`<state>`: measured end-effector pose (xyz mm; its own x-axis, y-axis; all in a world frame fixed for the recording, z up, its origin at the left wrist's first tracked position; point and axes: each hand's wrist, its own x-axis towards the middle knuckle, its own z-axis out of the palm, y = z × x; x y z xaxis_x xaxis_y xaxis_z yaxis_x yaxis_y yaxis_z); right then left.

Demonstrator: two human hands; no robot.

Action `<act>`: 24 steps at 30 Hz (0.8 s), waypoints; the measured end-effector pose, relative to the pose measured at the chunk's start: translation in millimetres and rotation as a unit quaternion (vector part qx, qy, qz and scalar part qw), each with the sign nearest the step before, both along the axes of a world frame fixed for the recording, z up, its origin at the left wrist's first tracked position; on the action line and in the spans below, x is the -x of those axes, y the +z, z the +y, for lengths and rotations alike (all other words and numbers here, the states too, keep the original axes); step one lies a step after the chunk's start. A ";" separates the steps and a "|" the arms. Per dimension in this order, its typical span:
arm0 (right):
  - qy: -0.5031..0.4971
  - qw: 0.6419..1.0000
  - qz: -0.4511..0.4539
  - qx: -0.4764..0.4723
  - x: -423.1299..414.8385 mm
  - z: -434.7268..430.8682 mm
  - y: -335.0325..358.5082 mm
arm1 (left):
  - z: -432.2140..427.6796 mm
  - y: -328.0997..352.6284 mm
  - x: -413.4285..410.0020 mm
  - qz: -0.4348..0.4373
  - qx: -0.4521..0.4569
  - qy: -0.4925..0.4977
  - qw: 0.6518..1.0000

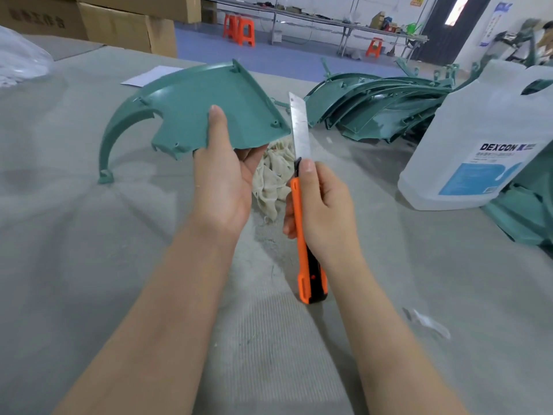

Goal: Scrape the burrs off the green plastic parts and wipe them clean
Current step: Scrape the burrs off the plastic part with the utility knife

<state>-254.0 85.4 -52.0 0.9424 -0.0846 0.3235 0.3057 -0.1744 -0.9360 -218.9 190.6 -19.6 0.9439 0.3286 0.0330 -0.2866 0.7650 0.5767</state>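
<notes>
Two bare forearms reach forward over the grey cloth-covered counter, converging toward its middle. The right hand wraps its fingers around the orange and black handle of a utility knife, thumb laid along the top near the slider, with the long steel blade pointing up and away; the butt of the handle hangs below the wrist, just above the counter. The left hand is palm up, its thumb pressed on the inner face of a green plastic part and its fingers curled under the lower edge, holding the part tilted above the counter. The blade stands just right of the part's right corner, with a narrow gap between them. The part's long curved leg sweeps down to the left, its foot close to the counter. Beneath the hands lies a crumpled beige rag. To the left the counter runs wide and flat. To the right stands a clear plastic jug with a blue label, and behind it a stack of more green parts. Farther off are cardboard boxes and orange stools.
</notes>
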 end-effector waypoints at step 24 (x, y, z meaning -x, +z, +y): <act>0.011 0.998 -0.062 -0.012 -1.0 -2.6 0.8 | -3.6 6.8 7.7 -0.018 0.009 -0.025 0.999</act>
<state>-253.0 82.8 -51.2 0.8970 -0.0732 0.4360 0.4230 -0.1446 -0.8945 -226.6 187.0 -12.7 0.9574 0.2822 0.0617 -0.2682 0.7889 0.5530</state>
